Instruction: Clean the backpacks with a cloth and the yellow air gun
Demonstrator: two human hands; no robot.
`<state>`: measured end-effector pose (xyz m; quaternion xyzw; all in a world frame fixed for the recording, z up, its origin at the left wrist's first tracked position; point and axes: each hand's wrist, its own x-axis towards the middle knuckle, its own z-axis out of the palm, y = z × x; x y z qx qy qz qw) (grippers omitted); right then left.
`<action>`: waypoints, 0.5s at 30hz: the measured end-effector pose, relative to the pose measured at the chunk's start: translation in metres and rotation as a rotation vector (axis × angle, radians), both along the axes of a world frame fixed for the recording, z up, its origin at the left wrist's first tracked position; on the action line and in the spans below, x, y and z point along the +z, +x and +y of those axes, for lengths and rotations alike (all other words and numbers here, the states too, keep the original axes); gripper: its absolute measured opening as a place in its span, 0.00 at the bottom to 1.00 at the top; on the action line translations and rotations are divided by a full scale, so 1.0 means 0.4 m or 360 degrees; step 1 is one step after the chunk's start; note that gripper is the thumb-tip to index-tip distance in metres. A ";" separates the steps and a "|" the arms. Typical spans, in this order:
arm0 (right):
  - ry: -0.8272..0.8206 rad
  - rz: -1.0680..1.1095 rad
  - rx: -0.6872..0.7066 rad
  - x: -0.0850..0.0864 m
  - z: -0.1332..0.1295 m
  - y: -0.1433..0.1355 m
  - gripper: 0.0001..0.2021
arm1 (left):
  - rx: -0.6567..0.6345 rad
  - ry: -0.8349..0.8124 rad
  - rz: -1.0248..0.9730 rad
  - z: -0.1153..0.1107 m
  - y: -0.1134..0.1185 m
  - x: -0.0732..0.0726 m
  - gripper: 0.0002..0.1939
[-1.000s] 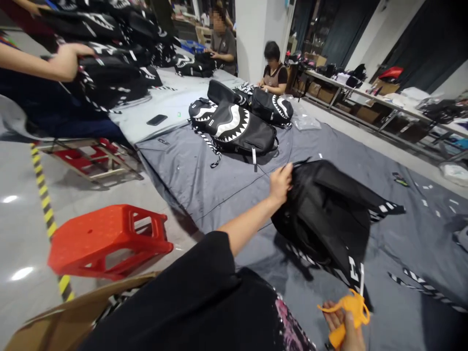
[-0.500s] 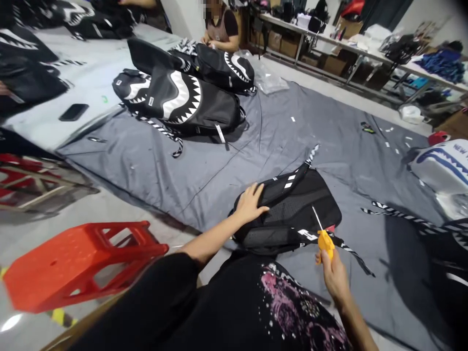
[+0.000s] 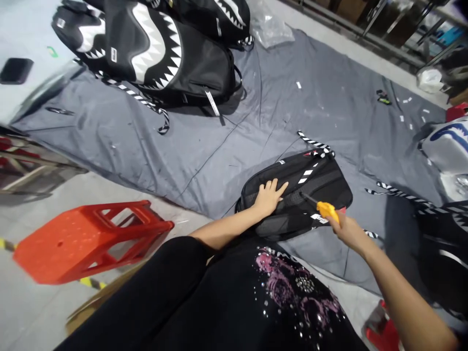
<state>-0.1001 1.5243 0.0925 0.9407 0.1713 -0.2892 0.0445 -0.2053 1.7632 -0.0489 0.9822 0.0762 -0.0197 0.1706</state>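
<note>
A black backpack (image 3: 329,183) lies straps-up on the grey cloth (image 3: 204,156) before me, with black-and-white striped webbing at its far end. My left hand (image 3: 268,197) rests on its left part, fingers spread and palm down. My right hand (image 3: 343,225) is closed round a yellow-handled tool (image 3: 328,211) at the pack's right side. The tool's thin metal shaft points left over the back panel; whether its tip touches the fabric cannot be made out.
Black shark-mouth backpacks (image 3: 197,63) lie at the upper left, near a phone (image 3: 16,71). A red stool (image 3: 73,241) stands at the lower left. More bags (image 3: 435,243) lie at the right edge, and a clear plastic bag (image 3: 270,27) sits at the top.
The view has tilted down. My right hand has turned the tool so that it points left, over the pack's middle. The striped strap end at the far side now lies toward the upper left.
</note>
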 end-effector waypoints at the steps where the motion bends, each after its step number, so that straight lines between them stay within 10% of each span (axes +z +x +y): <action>1: -0.0032 -0.0020 -0.0011 0.011 0.004 -0.011 0.18 | 0.0018 -0.0021 0.0012 -0.002 0.007 -0.005 0.32; 11: -0.0059 -0.0030 0.0016 -0.013 0.042 -0.074 0.18 | 0.0068 -0.0325 0.0017 0.014 0.014 -0.016 0.30; 15: 0.0054 0.0022 -0.0034 -0.021 0.031 -0.049 0.18 | 0.0282 -0.1309 0.0046 0.052 0.037 -0.001 0.24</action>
